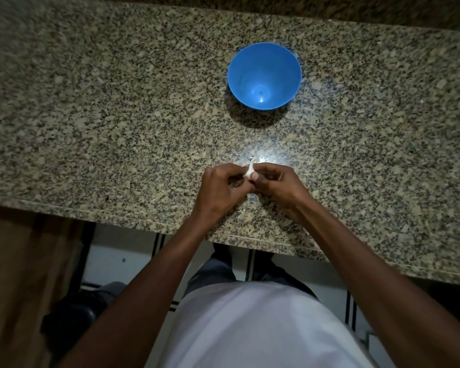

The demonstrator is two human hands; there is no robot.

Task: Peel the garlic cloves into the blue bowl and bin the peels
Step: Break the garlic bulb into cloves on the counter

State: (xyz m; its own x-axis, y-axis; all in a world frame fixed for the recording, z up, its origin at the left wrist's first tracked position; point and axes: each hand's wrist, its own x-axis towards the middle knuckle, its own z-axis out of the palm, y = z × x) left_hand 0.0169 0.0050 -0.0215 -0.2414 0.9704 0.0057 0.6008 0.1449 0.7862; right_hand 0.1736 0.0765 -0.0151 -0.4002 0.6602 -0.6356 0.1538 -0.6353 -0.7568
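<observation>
A white garlic clove [250, 170] with a curled papery tip is pinched between my left hand [221, 185] and my right hand [275, 183], low over the granite counter near its front edge. Both hands have their fingertips closed on it, and most of the clove is hidden behind them. The blue bowl [290, 62] stands farther back on the counter, slightly right of the hands, and nothing shows inside it. A few pale peel scraps [246, 212] lie on the counter under my wrists.
The speckled granite counter [117, 115] spans the view; its front edge [91, 212] runs diagonally down to the right. Below it are a tiled floor, a brown cabinet [16, 274] at left and a dark object [72, 314] on the floor.
</observation>
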